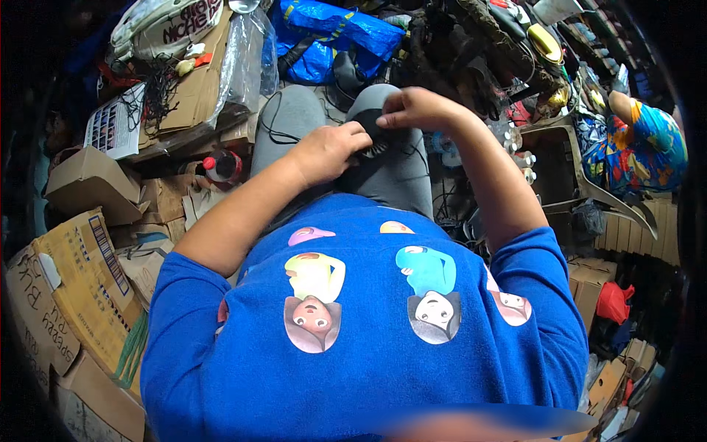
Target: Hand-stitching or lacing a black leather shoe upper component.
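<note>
A dark black item [373,127] with a pale ribbed patch rests on my right knee; its kind I cannot make out, as my hands cover part of it. My left hand [330,153] is closed with its fingertips on the near left edge of this item. Over its far right side my right hand [418,109] is bent with thumb and fingers pinched together; what lies between them is hidden. Thin black cord [275,132] loops over my left thigh, and more dark strands hang by my right thigh.
Left of my legs are a red-capped bottle [222,168], an open cardboard box [94,184] and a flattened yellow carton [87,276]. A blue bag [324,37] lies ahead. On the right, several white-capped bottles [524,158] stand near a person in a colourful garment [641,151].
</note>
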`<state>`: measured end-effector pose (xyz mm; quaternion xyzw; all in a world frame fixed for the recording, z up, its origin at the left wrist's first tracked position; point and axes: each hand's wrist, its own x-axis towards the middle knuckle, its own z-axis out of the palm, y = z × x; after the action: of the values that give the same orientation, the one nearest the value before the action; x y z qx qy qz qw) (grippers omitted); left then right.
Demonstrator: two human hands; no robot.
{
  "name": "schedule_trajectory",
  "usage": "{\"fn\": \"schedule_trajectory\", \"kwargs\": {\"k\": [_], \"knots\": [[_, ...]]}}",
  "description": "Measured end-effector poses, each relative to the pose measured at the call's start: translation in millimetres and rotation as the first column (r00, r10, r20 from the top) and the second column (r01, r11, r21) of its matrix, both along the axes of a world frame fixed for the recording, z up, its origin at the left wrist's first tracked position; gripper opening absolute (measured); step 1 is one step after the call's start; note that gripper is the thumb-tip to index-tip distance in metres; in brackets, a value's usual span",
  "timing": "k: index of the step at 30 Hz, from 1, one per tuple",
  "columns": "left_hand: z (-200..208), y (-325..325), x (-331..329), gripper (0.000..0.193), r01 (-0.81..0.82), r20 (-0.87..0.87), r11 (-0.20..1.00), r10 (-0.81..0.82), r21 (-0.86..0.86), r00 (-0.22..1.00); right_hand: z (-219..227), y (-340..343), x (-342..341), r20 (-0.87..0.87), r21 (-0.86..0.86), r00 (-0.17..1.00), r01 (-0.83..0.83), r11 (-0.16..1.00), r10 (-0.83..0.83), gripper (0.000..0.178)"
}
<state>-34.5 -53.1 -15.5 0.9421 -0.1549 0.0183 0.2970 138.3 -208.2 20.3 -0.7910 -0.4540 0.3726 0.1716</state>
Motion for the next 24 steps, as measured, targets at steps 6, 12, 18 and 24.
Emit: {"fn": "schedule_trajectory", "kwargs": {"k": [6,12,18,24], "knots": [[0.5,-9.4,-2.3,0.028,0.047,0.070,0.999,-0.046,-0.023,0.997,-18.0,-41.1,-32.3,-0.172,0.115,0.948,0.288,0.951,-0.266,0.032],[2.5,-6.4,-5.3,0.024,0.034,-0.064,0.984,-0.046,-0.176,0.997,2.6,-35.6,-45.2,0.005,0.174,0.967,0.249,0.953,-0.254,0.034],[-1.8,-16.8,7.1,0.024,0.076,0.053,0.994,-0.072,-0.075,0.996,-1.7,-53.5,-32.0,-0.118,-0.017,0.934,0.339,0.941,-0.338,0.028],[-0.3,-16.0,14.6,0.024,0.078,0.054,0.983,-0.070,-0.167,0.996,-8.5,-59.2,-22.5,-0.340,0.019,0.833,0.470,0.882,-0.436,0.026]]}}
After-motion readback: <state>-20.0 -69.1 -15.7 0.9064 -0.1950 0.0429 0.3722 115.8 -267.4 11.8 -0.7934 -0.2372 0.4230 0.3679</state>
